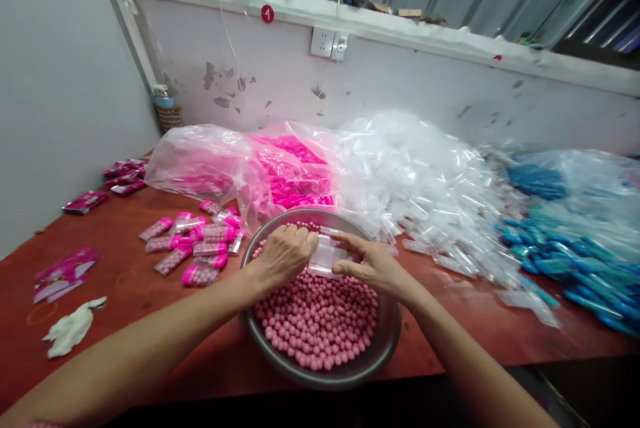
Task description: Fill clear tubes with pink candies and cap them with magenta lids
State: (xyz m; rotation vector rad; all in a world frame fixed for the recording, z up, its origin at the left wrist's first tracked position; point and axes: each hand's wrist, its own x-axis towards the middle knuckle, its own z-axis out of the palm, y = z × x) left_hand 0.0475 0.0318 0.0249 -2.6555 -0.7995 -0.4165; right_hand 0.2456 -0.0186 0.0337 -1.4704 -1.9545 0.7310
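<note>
A metal bowl (385, 338) full of small pink round candies (320, 321) sits at the near edge of a red-brown table. Over the bowl, my left hand (283, 255) and my right hand (373, 265) together hold a small clear plastic tube (327, 258), one hand at each end. My left hand's fingers are curled tightly and may hold candies, which I cannot see. Filled tubes with pink caps (193, 245) lie in a loose group just left of the bowl.
Behind the bowl lies a plastic bag of pink caps (290, 175), a big heap of clear empty tubes (425, 181) and, at right, bags of blue caps (570, 241). Pink packets (63, 275) and a white crumpled glove (73, 331) lie at left.
</note>
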